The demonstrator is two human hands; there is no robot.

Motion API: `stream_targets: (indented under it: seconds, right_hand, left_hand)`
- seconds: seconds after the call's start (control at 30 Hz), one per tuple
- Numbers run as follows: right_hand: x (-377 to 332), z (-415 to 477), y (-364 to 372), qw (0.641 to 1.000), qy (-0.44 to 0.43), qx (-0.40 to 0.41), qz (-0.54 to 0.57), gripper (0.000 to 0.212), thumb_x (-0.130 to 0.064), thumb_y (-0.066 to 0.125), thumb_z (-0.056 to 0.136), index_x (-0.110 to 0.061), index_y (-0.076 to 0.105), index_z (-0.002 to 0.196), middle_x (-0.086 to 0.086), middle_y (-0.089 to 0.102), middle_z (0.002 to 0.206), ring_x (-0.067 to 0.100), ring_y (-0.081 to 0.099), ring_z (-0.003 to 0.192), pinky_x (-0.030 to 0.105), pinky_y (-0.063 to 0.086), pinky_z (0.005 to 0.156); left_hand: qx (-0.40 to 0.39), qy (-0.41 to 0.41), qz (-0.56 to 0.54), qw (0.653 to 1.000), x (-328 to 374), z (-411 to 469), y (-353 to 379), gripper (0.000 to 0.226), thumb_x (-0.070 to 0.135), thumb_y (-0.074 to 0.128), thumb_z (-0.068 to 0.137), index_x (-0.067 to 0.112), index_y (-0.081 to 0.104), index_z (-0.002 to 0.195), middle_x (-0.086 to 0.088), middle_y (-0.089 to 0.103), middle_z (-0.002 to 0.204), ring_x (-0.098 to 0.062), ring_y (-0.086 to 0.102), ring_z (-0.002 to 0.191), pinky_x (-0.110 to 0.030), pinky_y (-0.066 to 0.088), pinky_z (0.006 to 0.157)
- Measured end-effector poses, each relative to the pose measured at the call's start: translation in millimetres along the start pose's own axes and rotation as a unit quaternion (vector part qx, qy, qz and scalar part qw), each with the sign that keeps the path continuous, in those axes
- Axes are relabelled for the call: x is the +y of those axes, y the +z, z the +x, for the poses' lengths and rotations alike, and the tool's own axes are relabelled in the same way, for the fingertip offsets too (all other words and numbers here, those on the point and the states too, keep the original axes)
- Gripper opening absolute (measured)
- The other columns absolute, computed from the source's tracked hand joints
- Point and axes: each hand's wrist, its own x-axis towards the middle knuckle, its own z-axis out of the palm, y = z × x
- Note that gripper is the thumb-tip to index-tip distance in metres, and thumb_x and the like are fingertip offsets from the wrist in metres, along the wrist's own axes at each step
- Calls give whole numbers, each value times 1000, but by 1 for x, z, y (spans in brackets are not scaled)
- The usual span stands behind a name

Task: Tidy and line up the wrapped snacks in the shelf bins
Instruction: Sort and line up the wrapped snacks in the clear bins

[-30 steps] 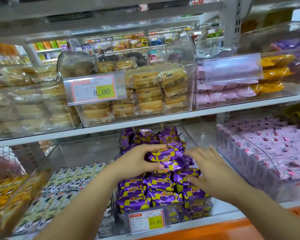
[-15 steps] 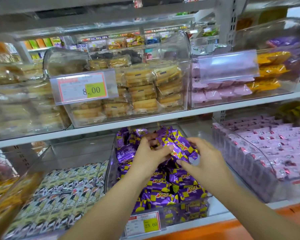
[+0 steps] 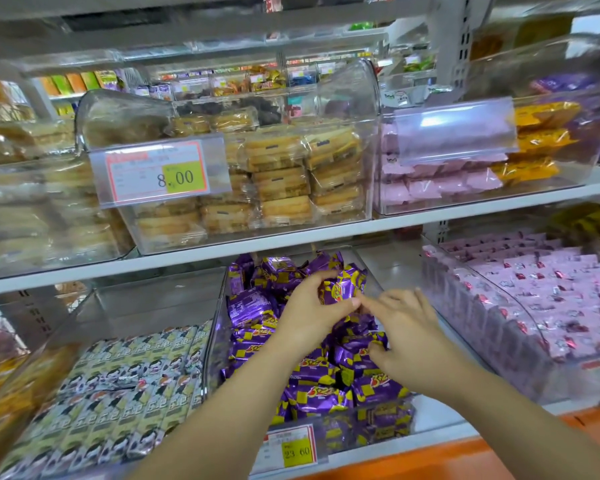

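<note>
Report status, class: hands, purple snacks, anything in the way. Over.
Left hand grips one purple snack above the pile. Right hand, fingers spread, touches the pile. Bin jumbled at back, nothing blocking.

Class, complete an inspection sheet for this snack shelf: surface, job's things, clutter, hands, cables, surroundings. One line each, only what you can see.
Surface: white shelf board carrying clear bins.
Job's things: purple wrapped snacks in the middle clear bin, front ones in rows.
Clutter: jumbled purple packs at the bin's back.
Hands: left hand grips one raised purple pack; right hand touches the pile, fingers fairly straight.
Cables: nothing seen.
Surroundings: black-and-white packs left, pink packs right, cakes above, price tag.
</note>
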Motion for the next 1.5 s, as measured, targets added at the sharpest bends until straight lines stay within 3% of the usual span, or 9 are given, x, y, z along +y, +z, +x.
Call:
stream_targets:
  seconds: [0.1,0.2,0.33,0.53,0.73,1.0,1.2,1.37,1.5]
  right_hand:
    - [6,-1,-1,998,1,-63,-12,64,-17,46,90,-31,21,147,-16,47,133,11,4,140,47,-10,114]
    - [12,0,0,999,-21,-50,-1,49,-16,46,91,-33,42,137,-20,55,124,7,6,140,44,-12,114]
    - [26,3,2,995,-43,63,60,26,-18,58,83,-27,69,105,-10,63,101,18,44,118,35,26,105]
    - [24,4,1,995,-40,83,38,32,-22,62,86,-23,57,117,-8,54,114,15,43,116,19,21,92]
    - [20,8,0,996,-60,68,23,52,-26,66,85,-30,48,134,-9,51,132,16,34,130,27,17,108]
    - [23,12,-7,984,-17,160,78,32,-23,77,76,-22,66,106,-6,66,99,22,55,97,32,37,85]
    - [20,22,1,980,-12,197,38,35,-12,85,61,-20,69,91,-3,67,82,29,60,82,40,44,75]
    - [7,31,-5,995,-16,74,-65,32,-28,68,82,-30,62,114,-5,63,109,19,42,118,32,20,102]
    - [5,39,-7,994,0,-40,-98,37,-35,61,87,-35,55,124,1,49,127,15,25,132,36,4,115]
  left_hand:
    - [-39,27,80,996,4,11,-1,44,23,76,78,25,57,118,2,59,104,-3,54,79,-16,43,74]
    - [-75,28,136,988,2,16,0,51,24,74,81,26,51,127,-3,53,118,-6,51,92,-15,40,78]
    - [-146,-30,85,985,3,17,-1,63,23,72,84,23,41,138,6,44,126,-7,43,121,-20,37,98]
    - [-258,-56,173,949,4,4,-3,33,21,66,84,23,55,115,2,63,99,-9,57,80,-19,45,76]
    - [-280,-36,300,911,11,10,-5,73,31,68,85,25,29,147,0,32,148,-17,39,130,-28,34,107]
    - [-284,-99,214,929,4,12,-21,54,14,70,84,12,46,131,5,59,124,-12,56,116,-33,43,104]
    - [-263,-111,130,950,1,1,-16,81,1,64,86,9,13,148,4,62,108,-20,61,111,-37,46,101]
    - [-236,-95,121,959,-1,-4,-21,100,3,66,86,37,-2,151,-2,30,148,-15,57,118,-33,51,95]
    - [-235,-78,174,953,1,-1,-25,90,15,70,85,38,11,150,-3,31,150,-16,58,112,-31,50,94]
